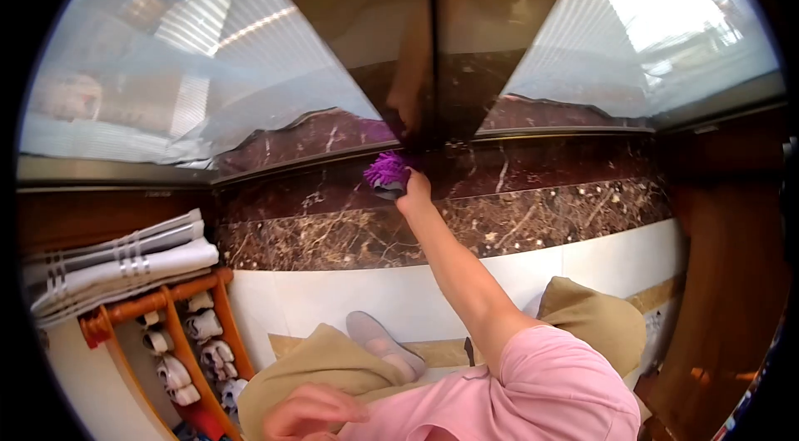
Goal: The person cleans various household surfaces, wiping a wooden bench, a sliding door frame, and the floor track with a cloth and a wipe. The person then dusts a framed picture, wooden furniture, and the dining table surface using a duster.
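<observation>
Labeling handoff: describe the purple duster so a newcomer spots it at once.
Find the big glass panels, then the dark stone strip along their foot. Near its middle, the right hand grips the duster, purple strands with a grey part below. Its shaggy, vivid purple surface sets it apart from the smooth, veined stone around it.

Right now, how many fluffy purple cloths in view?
1: the fluffy purple cloth, held in the right hand, at the dark stone ledge below the glass. Any behind the arm or body would be hidden.
</observation>
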### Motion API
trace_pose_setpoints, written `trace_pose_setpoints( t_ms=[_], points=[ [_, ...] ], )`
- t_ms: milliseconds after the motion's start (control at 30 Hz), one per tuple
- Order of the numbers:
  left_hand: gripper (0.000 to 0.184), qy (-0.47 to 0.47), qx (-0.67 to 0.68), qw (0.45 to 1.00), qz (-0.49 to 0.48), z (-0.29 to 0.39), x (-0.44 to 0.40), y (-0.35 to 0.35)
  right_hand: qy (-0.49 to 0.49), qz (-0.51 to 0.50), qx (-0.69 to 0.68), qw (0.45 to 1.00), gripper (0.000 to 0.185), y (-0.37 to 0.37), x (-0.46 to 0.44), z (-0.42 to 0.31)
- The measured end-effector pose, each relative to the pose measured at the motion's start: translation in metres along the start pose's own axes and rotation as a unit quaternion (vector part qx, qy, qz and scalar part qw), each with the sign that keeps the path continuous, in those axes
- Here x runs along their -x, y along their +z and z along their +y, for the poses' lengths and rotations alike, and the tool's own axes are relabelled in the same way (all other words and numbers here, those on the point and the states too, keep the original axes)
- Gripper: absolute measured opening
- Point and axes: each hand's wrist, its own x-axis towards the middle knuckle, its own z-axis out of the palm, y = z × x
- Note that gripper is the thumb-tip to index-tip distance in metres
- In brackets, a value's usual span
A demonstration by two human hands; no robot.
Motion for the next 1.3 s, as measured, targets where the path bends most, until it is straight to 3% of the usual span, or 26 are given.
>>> trace_pose_setpoints(
  t_ms=[200, 333, 567, 667, 800, 833, 1067, 1100, 1200, 1300],
  points=[
    [0.030, -0.015, 0.004, 0.999, -0.048, -0.002, -0.023, 0.017, -0.038, 0.041, -0.027, 0.998, 0.025, -0.028, 0.017, -0.095],
    [0.030, -0.002, 0.000, 0.998, -0.058, -0.003, -0.034, 0.036, -0.275, 0.079, 0.081, 0.955, 0.019, -0.044, 0.013, -0.151],
    [0.030, 0.009, -0.045, 0.997, -0.062, -0.011, -0.050, 0.057, -0.372, 0.211, -0.027, 0.904, 0.015, -0.062, 0.008, -0.287],
    [0.029, 0.009, -0.050, 0.996, -0.074, -0.012, -0.059, 0.072, -0.400, 0.249, 0.070, 0.879, 0.024, -0.064, 0.003, -0.280],
    [0.024, -0.011, -0.071, 0.995, -0.070, -0.016, -0.074, 0.085, -0.345, 0.191, -0.009, 0.919, 0.025, -0.062, 0.002, -0.266],
    [0.023, -0.025, -0.070, 0.995, -0.063, -0.018, -0.077, 0.089, -0.370, 0.189, -0.016, 0.909, 0.027, -0.064, 0.000, -0.277],
    [0.021, -0.041, -0.091, 0.995, -0.023, -0.044, -0.091, 0.077, -0.477, 0.286, 0.040, 0.830, 0.018, -0.113, -0.023, -0.430],
    [0.022, -0.052, -0.093, 0.994, -0.020, -0.046, -0.092, 0.076, -0.445, 0.262, 0.048, 0.855, 0.038, -0.118, -0.015, -0.448],
    [0.023, -0.071, -0.097, 0.993, -0.004, -0.052, -0.096, 0.079, -0.477, 0.283, 0.048, 0.831, 0.046, -0.135, -0.021, -0.498],
    [0.024, -0.103, -0.101, 0.989, 0.002, -0.056, -0.100, 0.081, -0.488, 0.234, 0.065, 0.838, 0.061, -0.139, 0.006, -0.540]
  ],
)
